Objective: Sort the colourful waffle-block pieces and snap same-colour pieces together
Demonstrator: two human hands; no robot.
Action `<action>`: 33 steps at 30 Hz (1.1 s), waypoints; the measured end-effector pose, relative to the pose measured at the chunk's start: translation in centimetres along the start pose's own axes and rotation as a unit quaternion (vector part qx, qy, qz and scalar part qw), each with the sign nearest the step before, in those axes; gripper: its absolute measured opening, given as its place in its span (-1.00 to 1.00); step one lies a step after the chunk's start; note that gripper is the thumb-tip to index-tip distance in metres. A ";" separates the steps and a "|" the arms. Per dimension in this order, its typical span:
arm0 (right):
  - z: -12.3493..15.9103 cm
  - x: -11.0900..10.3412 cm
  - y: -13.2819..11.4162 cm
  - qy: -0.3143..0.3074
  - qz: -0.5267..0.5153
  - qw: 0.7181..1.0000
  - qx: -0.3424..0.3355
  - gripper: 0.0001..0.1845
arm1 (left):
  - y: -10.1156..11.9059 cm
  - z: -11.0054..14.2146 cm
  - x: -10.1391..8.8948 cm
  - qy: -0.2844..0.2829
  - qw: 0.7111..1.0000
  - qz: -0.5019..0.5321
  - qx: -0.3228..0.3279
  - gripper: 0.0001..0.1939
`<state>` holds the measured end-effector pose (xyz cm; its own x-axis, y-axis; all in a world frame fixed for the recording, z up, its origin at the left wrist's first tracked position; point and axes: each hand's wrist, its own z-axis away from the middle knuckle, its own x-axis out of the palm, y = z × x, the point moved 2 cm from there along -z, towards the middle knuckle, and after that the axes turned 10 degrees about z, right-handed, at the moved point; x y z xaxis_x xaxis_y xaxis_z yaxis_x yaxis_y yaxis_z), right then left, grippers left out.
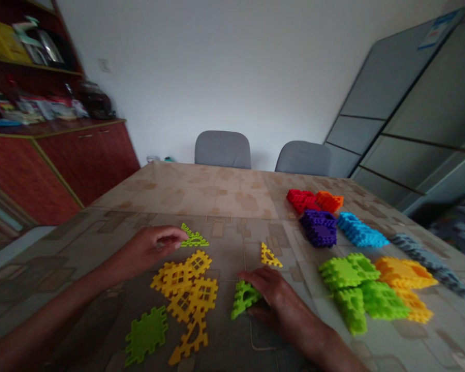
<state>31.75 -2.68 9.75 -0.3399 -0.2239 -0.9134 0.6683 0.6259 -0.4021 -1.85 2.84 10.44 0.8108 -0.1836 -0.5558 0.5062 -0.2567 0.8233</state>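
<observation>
My left hand (pixel 160 241) has its fingers curled in a pinch at the left edge of a light-green triangular building piece (pixel 196 239) near the table's middle. Between thumb and fingers, my right hand (pixel 279 297) grips another green triangular piece (pixel 243 298), tilted, with part of it hidden by the fingers. Just beyond that hand lies a yellow triangular piece (pixel 270 255). A loose pile of yellow window-patterned pieces (pixel 184 281) spreads between my hands. Close to me are a green square piece (pixel 147 333) and a yellow piece with an arched opening (pixel 191 338).
Stacks in red (pixel 300 200), orange (pixel 329 200), purple (pixel 320 228), blue (pixel 360 230), green (pixel 346 271), yellow-orange (pixel 405 274) and grey (pixel 430 261) pieces stand on the table's right. Two grey chairs (pixel 222 150) are behind the table, with a wooden cabinet (pixel 89 160) at left.
</observation>
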 end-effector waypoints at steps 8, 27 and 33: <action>-0.1 0.5 -0.1 -0.015 0.025 0.999 -0.022 -0.29 | -0.1 0.2 0.9 -0.032 0.999 0.007 -0.007 -0.70; 3.5 -3.2 0.7 -0.052 0.002 0.996 -0.075 -0.43 | 1.8 0.9 2.8 -0.030 1.000 0.004 -0.006 -0.76; 4.9 -2.7 2.3 -0.052 -0.023 0.998 -0.033 -0.42 | 6.0 2.5 9.3 -0.130 0.991 0.007 0.026 -0.77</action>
<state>37.45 -4.33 11.02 -0.2958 -0.3272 -0.8975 0.6079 0.6603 -0.4411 7.96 -2.77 9.93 0.7109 -0.4248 -0.5605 0.4743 -0.2989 0.8281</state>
